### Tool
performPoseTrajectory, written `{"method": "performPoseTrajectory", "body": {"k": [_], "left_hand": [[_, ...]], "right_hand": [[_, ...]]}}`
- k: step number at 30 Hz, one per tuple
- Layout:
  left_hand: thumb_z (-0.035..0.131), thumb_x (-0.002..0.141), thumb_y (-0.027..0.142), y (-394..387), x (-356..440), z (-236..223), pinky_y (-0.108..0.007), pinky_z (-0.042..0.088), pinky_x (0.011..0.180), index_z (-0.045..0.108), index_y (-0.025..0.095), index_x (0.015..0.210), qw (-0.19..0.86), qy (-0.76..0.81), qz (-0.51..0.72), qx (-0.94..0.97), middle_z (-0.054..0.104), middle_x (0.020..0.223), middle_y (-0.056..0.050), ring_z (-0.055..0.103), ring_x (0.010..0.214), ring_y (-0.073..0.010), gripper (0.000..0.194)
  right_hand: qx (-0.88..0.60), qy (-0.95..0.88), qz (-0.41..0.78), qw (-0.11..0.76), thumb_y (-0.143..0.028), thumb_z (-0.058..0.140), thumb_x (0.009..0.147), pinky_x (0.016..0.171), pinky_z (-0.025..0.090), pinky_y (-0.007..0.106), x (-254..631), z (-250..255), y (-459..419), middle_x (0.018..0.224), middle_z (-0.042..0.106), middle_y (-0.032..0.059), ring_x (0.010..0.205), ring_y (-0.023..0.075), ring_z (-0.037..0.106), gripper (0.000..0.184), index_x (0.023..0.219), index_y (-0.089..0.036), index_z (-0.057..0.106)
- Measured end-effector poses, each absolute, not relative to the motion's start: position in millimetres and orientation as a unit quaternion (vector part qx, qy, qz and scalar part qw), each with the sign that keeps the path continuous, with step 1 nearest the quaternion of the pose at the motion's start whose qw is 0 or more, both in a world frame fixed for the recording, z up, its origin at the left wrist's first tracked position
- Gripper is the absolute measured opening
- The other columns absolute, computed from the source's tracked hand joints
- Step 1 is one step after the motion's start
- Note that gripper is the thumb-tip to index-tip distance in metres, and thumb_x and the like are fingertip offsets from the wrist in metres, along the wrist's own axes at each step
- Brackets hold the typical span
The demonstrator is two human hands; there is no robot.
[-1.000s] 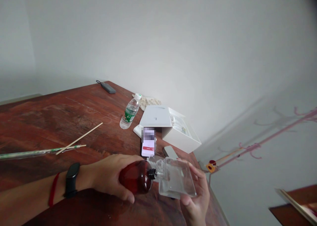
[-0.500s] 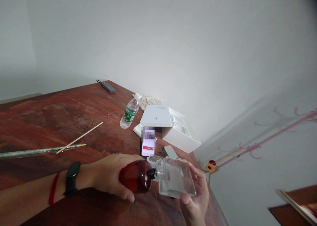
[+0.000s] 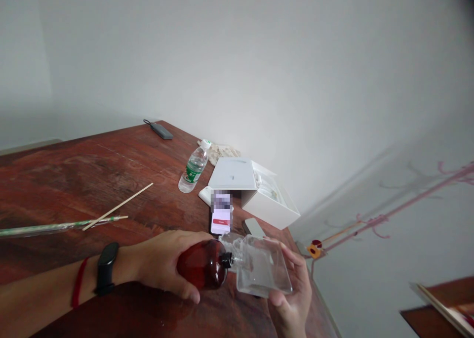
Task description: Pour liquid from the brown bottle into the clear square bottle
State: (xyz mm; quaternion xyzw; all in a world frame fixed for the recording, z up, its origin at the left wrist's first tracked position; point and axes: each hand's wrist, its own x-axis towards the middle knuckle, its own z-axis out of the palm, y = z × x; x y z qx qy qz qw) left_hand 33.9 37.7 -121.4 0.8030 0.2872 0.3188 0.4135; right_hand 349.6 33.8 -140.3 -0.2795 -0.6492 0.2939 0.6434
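My left hand (image 3: 163,261) grips a dark amber bottle (image 3: 202,265) around its body, with the bottle lying almost on its side. The bottle's black collar (image 3: 226,260) points right, towards a square clear glass bottle (image 3: 262,268) held in my right hand (image 3: 292,298). That glass bottle is tilted, and its neck meets the amber bottle's collar. My right fingers wrap its lower right side. Where the two necks join is hard to make out through the glass. A black wristband (image 3: 106,269) and a red cord (image 3: 79,282) circle my left wrist.
A reddish wooden table (image 3: 92,180) holds a water bottle (image 3: 193,169), white box (image 3: 268,194), phone (image 3: 221,214), wooden stick (image 3: 118,206), green-striped tube (image 3: 55,229), grey power bank (image 3: 161,131) and cloth (image 3: 218,151). Its right edge falls away near my right hand.
Both hands and bottles stay in nearly the same pose. The whole view shifts only slightly.
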Motion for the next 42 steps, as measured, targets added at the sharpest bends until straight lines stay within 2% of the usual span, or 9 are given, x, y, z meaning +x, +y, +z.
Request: {"method": "performPoseTrajectory", "body": {"k": [11,20,31,36,42], "left_hand": [[0.089,0.072,0.076,38.0,33.9,-122.5,-0.038,0.060,0.094,0.072,0.029,0.132,0.410,0.288,0.319,0.804,0.077,0.130,-0.005,0.074,0.117,-0.0380,0.078],[0.089,0.073,0.074,37.8,34.3,-124.0,-0.037,0.059,0.096,0.070,0.030,0.136,0.412,0.288,0.322,0.802,0.077,0.131,-0.004,0.074,0.117,-0.0366,0.079],[0.089,0.073,0.074,36.7,34.3,-122.2,-0.039,0.059,0.096,0.071,0.029,0.135,0.410,0.289,0.322,0.803,0.077,0.131,-0.005,0.074,0.117,-0.0377,0.079],[0.088,0.073,0.074,36.5,34.0,-120.6,-0.038,0.060,0.094,0.071,0.030,0.134,0.413,0.287,0.318,0.804,0.077,0.130,-0.005,0.074,0.117,-0.0376,0.078],[0.088,0.073,0.075,36.7,34.2,-120.9,-0.038,0.060,0.094,0.071,0.030,0.134,0.411,0.290,0.317,0.804,0.077,0.131,-0.004,0.074,0.117,-0.0374,0.078]], "right_hand": [[-0.269,-0.653,0.278,0.651,-0.066,0.097,0.069,0.083,0.070,0.054,346.8,-138.7,34.6,0.127,0.082,0.0193,0.112,0.0426,0.082,0.080,0.132,-0.025,0.070],[-0.263,-0.657,0.288,0.645,-0.063,0.098,0.068,0.086,0.069,0.053,352.5,-142.1,35.2,0.129,0.082,0.0190,0.114,0.0423,0.081,0.082,0.135,-0.025,0.070],[-0.294,-0.610,0.307,0.669,-0.064,0.098,0.068,0.092,0.068,0.053,340.9,-138.8,26.8,0.128,0.082,0.0156,0.118,0.0401,0.080,0.078,0.131,-0.026,0.071],[-0.278,-0.627,0.309,0.659,-0.062,0.099,0.067,0.083,0.071,0.053,345.1,-138.1,28.9,0.128,0.082,0.0178,0.110,0.0418,0.083,0.080,0.132,-0.025,0.071],[-0.281,-0.632,0.301,0.657,-0.062,0.098,0.069,0.086,0.069,0.054,342.9,-135.3,25.8,0.127,0.083,0.0167,0.110,0.0409,0.083,0.076,0.131,-0.026,0.072]]}}
